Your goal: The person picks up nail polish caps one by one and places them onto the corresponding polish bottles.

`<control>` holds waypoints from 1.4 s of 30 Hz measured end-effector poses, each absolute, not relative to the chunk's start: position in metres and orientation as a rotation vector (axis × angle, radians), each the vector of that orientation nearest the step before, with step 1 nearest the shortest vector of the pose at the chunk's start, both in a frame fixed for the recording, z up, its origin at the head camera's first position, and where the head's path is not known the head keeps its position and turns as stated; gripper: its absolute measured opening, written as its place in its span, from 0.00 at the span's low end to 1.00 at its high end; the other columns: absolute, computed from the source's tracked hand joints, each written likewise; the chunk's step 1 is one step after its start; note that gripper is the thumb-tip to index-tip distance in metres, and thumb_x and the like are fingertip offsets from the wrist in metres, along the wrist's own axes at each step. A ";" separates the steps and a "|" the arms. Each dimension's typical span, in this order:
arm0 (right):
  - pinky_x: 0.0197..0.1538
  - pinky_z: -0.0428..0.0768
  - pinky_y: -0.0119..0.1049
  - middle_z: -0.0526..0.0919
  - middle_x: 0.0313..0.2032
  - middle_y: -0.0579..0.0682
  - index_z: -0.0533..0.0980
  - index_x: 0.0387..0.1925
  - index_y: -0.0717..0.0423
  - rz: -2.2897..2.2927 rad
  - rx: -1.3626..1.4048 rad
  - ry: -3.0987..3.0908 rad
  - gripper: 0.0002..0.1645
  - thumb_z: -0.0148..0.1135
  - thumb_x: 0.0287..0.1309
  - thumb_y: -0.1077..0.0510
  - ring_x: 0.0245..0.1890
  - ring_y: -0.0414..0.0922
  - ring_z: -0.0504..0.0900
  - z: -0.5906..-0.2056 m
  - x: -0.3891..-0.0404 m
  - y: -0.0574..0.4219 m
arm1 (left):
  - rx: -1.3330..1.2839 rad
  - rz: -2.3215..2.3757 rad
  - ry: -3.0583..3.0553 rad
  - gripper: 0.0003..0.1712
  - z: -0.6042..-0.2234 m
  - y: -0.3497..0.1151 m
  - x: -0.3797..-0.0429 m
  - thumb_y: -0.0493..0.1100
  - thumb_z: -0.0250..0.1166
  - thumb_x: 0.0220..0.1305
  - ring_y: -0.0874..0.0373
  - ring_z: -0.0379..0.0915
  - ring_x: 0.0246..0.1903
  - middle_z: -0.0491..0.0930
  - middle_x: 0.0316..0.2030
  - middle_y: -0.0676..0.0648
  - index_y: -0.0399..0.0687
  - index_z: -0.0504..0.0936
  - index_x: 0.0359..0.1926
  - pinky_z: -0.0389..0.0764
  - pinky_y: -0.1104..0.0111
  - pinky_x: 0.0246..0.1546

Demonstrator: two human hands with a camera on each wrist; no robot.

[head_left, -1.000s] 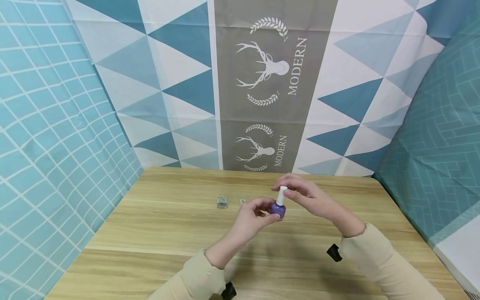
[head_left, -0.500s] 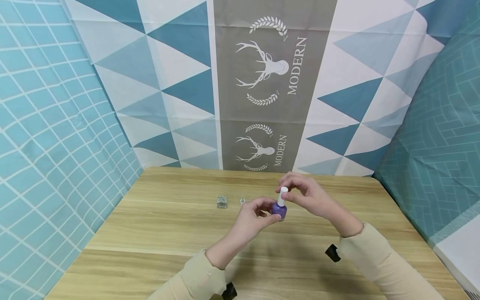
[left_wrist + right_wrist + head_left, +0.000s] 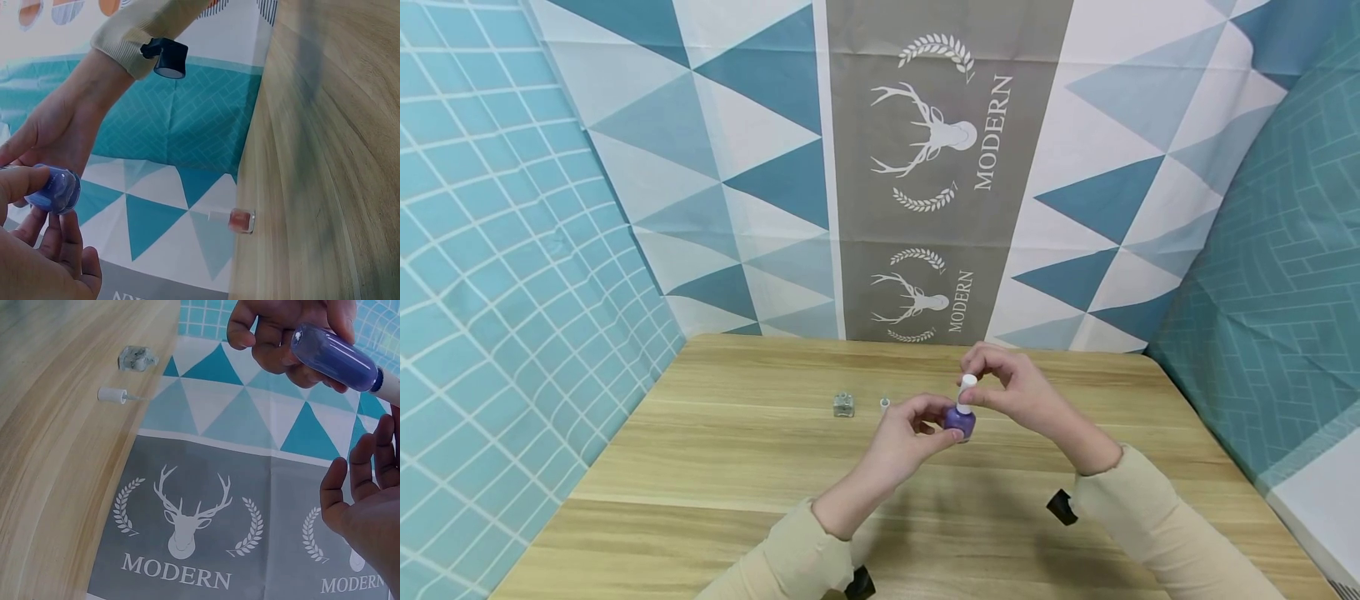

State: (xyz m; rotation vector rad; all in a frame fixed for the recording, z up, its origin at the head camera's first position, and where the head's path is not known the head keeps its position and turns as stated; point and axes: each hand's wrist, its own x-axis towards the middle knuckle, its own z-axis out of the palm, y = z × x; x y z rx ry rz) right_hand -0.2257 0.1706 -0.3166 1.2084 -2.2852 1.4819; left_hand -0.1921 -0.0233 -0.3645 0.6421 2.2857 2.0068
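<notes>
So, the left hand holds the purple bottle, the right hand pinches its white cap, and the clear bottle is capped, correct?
No: the right wrist view shows the clear bottle uncapped, a white brush cap beside it. The left hand does hold the purple bottle, the right hand its cap.

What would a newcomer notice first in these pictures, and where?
Probably the purple bottle, held by the left hand above the wooden table, with the right hand pinching its white cap. Next, the white deer heads and MODERN lettering on the gray band behind the table. A small clear bottle sits on the table, left of both hands in the head view.
</notes>
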 end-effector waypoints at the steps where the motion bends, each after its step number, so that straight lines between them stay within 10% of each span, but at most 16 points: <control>1: 0.41 0.72 0.33 0.71 0.32 0.46 0.73 0.28 0.50 1.487 1.205 -2.282 0.10 0.69 0.50 0.60 0.34 0.41 0.71 -0.317 -0.226 0.171 | 0.643 2.009 2.284 0.16 -0.365 -0.023 -0.192 0.39 0.70 0.53 0.60 0.75 0.39 0.82 0.39 0.46 0.44 0.82 0.45 0.74 0.69 0.41; 11: 0.39 0.70 0.36 0.70 0.30 0.47 0.71 0.27 0.55 1.499 1.238 -2.226 0.13 0.70 0.50 0.59 0.34 0.42 0.69 -0.318 -0.225 0.170 | 0.646 2.006 2.278 0.16 -0.365 -0.021 -0.192 0.40 0.71 0.53 0.61 0.75 0.38 0.82 0.38 0.49 0.47 0.82 0.44 0.75 0.69 0.41; 25: 0.46 0.76 0.35 0.78 0.48 0.47 0.74 0.55 0.57 1.358 1.259 -2.363 0.18 0.51 0.65 0.64 0.46 0.42 0.76 -0.311 -0.218 0.177 | 0.647 2.017 2.262 0.16 -0.364 -0.026 -0.191 0.40 0.70 0.54 0.59 0.75 0.39 0.82 0.39 0.48 0.45 0.82 0.45 0.74 0.66 0.42; 42: 0.45 0.75 0.35 0.77 0.46 0.47 0.77 0.47 0.54 1.355 1.360 -2.309 0.15 0.50 0.64 0.68 0.48 0.42 0.73 -0.309 -0.218 0.178 | 0.666 1.984 2.272 0.16 -0.366 -0.025 -0.191 0.41 0.70 0.55 0.60 0.75 0.38 0.82 0.39 0.48 0.45 0.82 0.46 0.75 0.65 0.43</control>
